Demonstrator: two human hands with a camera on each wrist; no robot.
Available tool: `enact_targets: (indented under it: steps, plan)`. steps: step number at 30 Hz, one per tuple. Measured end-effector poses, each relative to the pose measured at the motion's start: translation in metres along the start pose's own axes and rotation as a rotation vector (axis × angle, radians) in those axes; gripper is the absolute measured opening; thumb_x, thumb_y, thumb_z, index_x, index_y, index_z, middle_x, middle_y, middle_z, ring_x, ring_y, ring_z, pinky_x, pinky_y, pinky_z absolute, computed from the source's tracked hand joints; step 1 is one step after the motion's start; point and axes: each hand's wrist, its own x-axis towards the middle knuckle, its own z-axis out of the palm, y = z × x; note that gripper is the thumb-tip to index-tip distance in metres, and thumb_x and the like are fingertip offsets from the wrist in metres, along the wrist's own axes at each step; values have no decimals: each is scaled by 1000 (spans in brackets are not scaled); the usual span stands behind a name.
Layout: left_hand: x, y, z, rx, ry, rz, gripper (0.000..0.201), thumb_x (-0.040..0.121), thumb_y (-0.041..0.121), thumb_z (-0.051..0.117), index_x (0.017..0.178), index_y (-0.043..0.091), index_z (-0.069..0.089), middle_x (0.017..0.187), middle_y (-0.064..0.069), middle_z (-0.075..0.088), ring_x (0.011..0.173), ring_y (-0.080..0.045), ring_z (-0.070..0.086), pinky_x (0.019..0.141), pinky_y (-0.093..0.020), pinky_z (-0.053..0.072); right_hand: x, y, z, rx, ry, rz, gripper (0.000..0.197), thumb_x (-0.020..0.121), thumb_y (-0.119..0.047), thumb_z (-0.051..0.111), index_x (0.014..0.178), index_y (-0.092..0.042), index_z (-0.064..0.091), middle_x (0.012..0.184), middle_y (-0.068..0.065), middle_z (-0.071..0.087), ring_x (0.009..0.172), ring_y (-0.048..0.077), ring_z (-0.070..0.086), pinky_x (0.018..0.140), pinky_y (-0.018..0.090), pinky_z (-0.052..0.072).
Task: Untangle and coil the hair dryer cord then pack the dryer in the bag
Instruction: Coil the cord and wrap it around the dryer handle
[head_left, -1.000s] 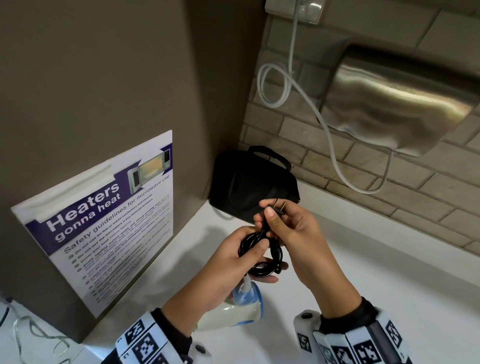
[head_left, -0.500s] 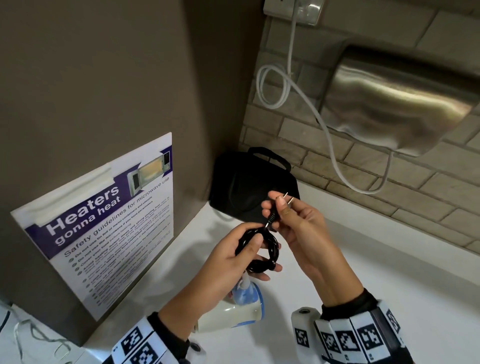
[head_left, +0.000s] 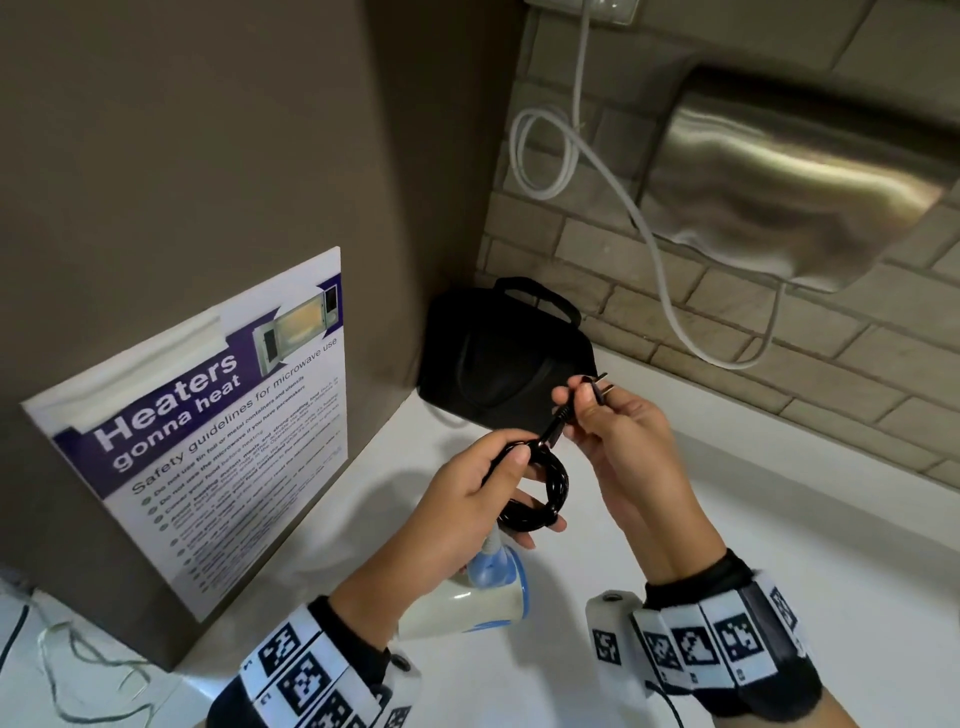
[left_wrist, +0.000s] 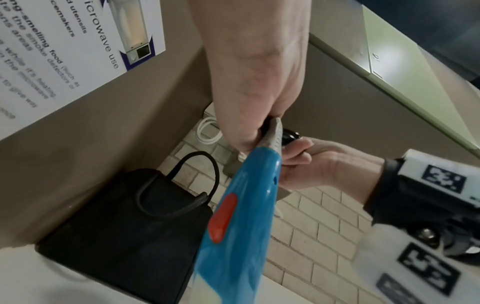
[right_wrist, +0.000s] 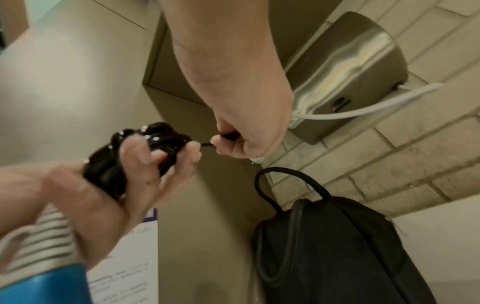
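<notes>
My left hand (head_left: 483, 499) grips a tight coil of black cord (head_left: 540, 493) above the white counter, fingers curled round the loops. Below it hangs the blue and cream hair dryer (head_left: 467, 603), its blue handle (left_wrist: 233, 226) with a red switch filling the left wrist view. My right hand (head_left: 613, 431) pinches the plug (head_left: 597, 389) at the cord's free end, prongs pointing up and right. A short straight stretch of cord runs from the plug down to the coil (right_wrist: 145, 148). The black bag (head_left: 498, 364) with a loop handle stands in the corner behind both hands, apart from them.
A brown cabinet side (head_left: 208, 182) with a microwave safety poster (head_left: 208, 431) rises on the left. A steel wall hand dryer (head_left: 789, 182) with a white cable (head_left: 649, 234) hangs on the brick wall. The white counter (head_left: 753, 493) stretches right.
My right hand has lifted the plug up and to the right, away from the coil, drawing out a short straight length of cord. The left hand keeps its hold on the coil.
</notes>
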Motion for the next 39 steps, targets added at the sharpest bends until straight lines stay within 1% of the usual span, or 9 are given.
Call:
enact_targets:
  steps: [10, 16, 19, 22, 24, 26, 28, 32, 39]
  plan:
    - [4, -8, -10, -73, 46, -37, 23, 99, 27, 44, 112, 17, 60, 101, -14, 70, 78, -33, 74, 56, -28, 54, -3, -8, -38, -267, -259, 128, 10, 75, -17, 71, 83, -16, 65, 86, 7, 66, 76, 10, 65, 63, 18, 49]
    - [9, -6, -6, -28, 9, -41, 26, 98, 33, 43, 108, 16, 61, 99, -13, 72, 75, -35, 74, 59, -33, 58, -15, -20, -47, -1002, -384, -183, 16, 86, -26, 66, 101, -28, 74, 90, -7, 71, 83, 11, 63, 77, 27, 50]
    - [11, -5, -7, -15, 2, -28, 33, 96, 39, 42, 108, 15, 62, 97, -21, 70, 74, -38, 73, 56, -32, 57, -19, -19, -35, -1215, -448, -364, 18, 90, -33, 61, 103, -33, 73, 76, -3, 68, 69, 12, 55, 66, 36, 47]
    - [10, -5, -8, -12, 7, -3, 43, 90, 47, 41, 109, 14, 62, 92, -24, 70, 74, -39, 73, 61, -37, 59, -18, -19, -31, -1022, -486, -159, 17, 91, -32, 60, 100, -31, 74, 81, 7, 71, 73, 26, 59, 69, 36, 48]
    - [9, -8, -9, -5, 23, 9, 47, 87, 50, 39, 109, 15, 61, 87, -18, 73, 76, -35, 73, 67, -41, 60, -16, -17, -33, -834, -477, 32, 16, 89, -33, 62, 98, -29, 75, 98, 17, 71, 98, 36, 61, 89, 45, 49]
    - [5, -12, -12, 24, 54, 22, 47, 86, 50, 35, 111, 19, 60, 82, -5, 76, 78, -20, 74, 66, -28, 59, -16, -13, -36, -737, -456, 95, 16, 88, -31, 64, 96, -23, 76, 103, 18, 71, 108, 34, 60, 100, 47, 44]
    - [1, -18, -19, 46, 46, 36, 41, 89, 47, 34, 112, 25, 59, 88, 5, 76, 86, -9, 71, 70, -16, 53, -16, -9, -40, -679, -405, 100, 17, 89, -27, 63, 95, -18, 76, 99, 8, 75, 104, 22, 65, 96, 36, 48]
    - [-2, -40, -37, 130, -78, -58, 29, 91, 25, 61, 118, 17, 56, 111, 1, 72, 108, -13, 65, 91, -26, 51, -16, -5, -52, -557, -304, 105, 17, 90, -22, 61, 96, -14, 75, 84, -10, 74, 72, -11, 62, 64, 2, 42]
    - [1, -73, -36, 296, -128, -205, 44, 73, 31, 74, 114, 23, 59, 111, -3, 71, 102, -22, 69, 96, -47, 50, -19, 14, -70, -484, -136, 100, 14, 90, -23, 62, 87, -20, 75, 78, -12, 74, 68, -12, 60, 62, 5, 43]
